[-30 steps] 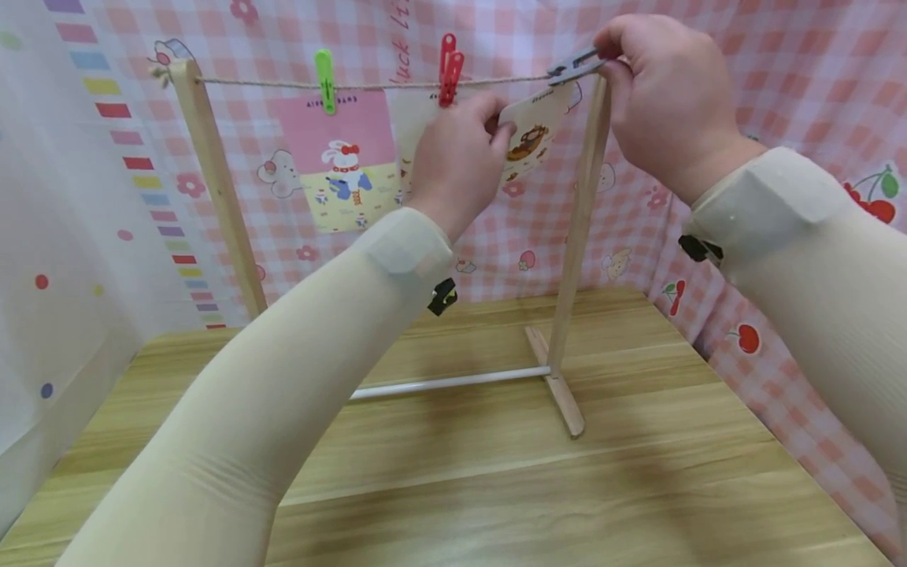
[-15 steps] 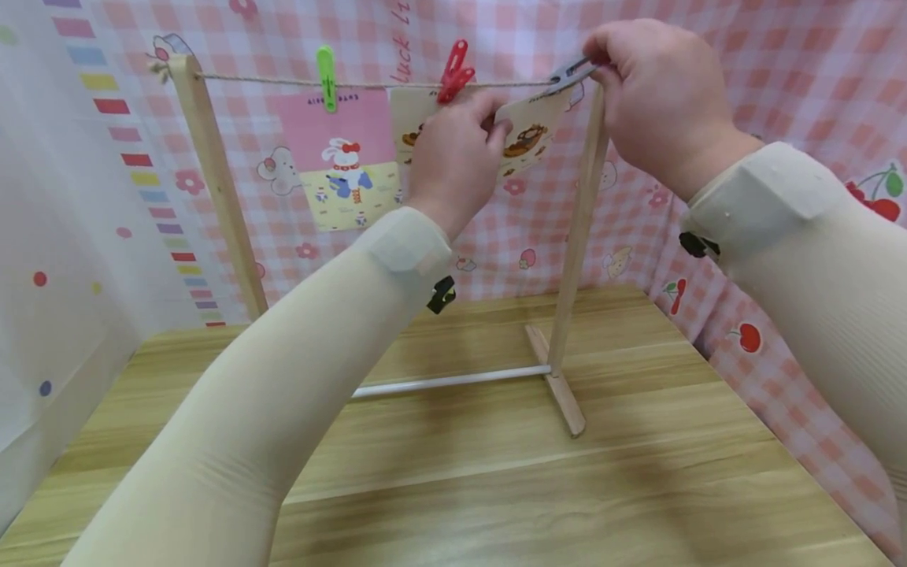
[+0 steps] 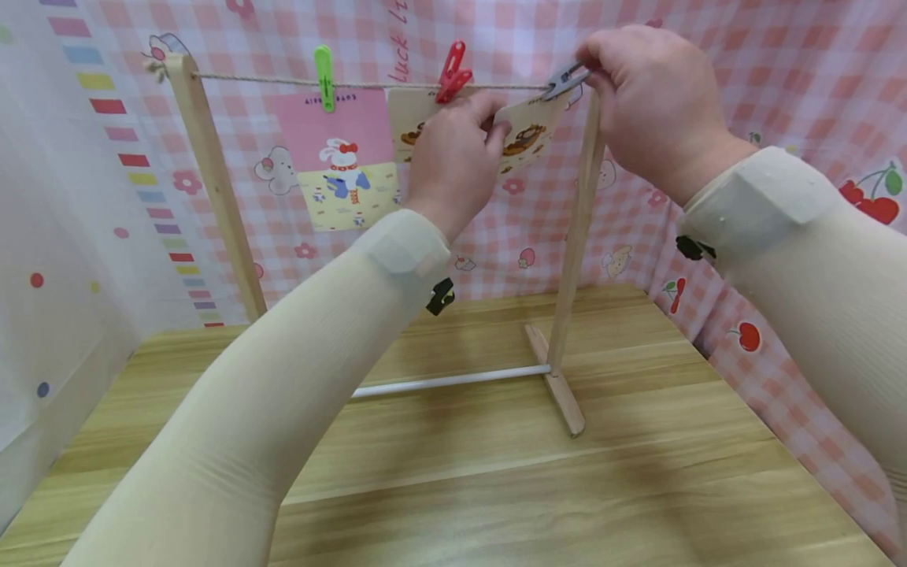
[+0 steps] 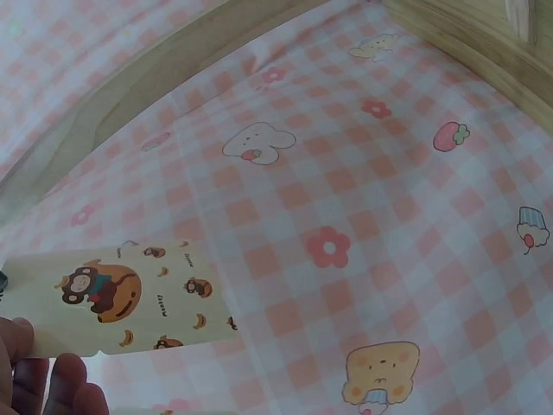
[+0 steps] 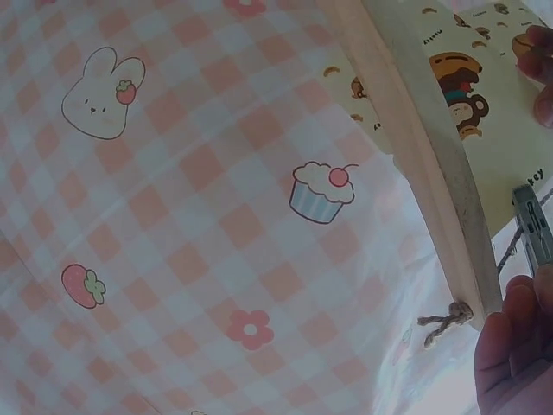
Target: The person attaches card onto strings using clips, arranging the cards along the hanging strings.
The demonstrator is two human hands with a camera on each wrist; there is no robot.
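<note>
My left hand (image 3: 457, 161) pinches the left edge of a cream card with a monkey picture (image 3: 526, 142), held at a tilt just under the twine (image 3: 262, 79). In the left wrist view, thumb and fingers sit at the edge of that card (image 4: 164, 298). Up by the right post, my right hand (image 3: 655, 114) pinches the handles of a grey clothespin (image 3: 564, 82). Its tip overlaps the card's top edge at the twine. The right wrist view shows the clothespin (image 5: 533, 223) close against the card (image 5: 501, 164), with my right fingers (image 5: 510, 337) on its end.
A green clothespin (image 3: 324, 79) holds a pink-and-yellow rabbit card (image 3: 343, 146) on the twine. Beside it a red clothespin (image 3: 452, 75) holds another cream card (image 3: 405, 118), partly behind my left hand. Wooden posts (image 3: 583, 197) and a white rod (image 3: 453, 382) form the stand on the wooden table (image 3: 496, 488).
The grey clothespin has come slightly left and down onto the top edge of the card at the twine. The red clothespin has tilted, and more of the cream card beneath it shows.
</note>
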